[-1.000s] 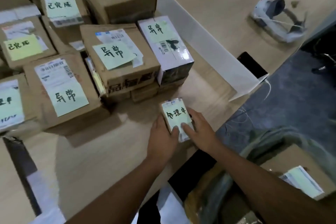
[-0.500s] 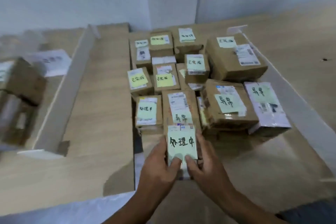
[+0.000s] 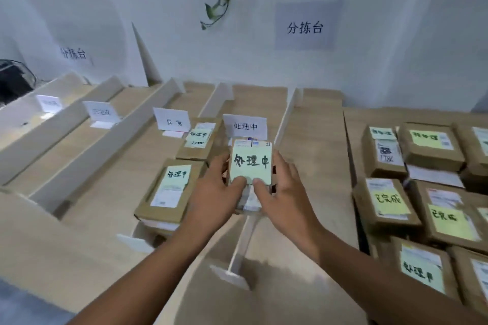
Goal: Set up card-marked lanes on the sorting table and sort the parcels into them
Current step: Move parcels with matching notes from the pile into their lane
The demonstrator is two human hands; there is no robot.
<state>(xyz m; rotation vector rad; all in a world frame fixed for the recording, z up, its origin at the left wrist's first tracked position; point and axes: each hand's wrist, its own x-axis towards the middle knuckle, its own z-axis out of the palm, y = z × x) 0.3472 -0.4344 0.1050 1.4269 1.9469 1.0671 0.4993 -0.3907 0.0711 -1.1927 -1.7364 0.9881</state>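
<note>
Now left hand (image 3: 211,194), right hand (image 3: 286,192) grip parcel (image 3: 250,163); two in lane (image 3: 116,200).

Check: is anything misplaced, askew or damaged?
Nothing stands out. Left hand and right hand hold a parcel noted 处理中 before the matching card; two parcels beside it carry the same note.

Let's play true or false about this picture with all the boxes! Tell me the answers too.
1. Both the left hand and the right hand hold the small parcel with the pale green note. True.
2. The standing white card just behind it shows the same three characters as that note. True.
3. The brown cardboard parcels on the right carry no notes. False: they carry yellow or green handwritten notes.
4. The paper sign on the white wall is red. False: it is pale, with dark characters.
5. A leafy green vine hangs down that wall. True.
</note>
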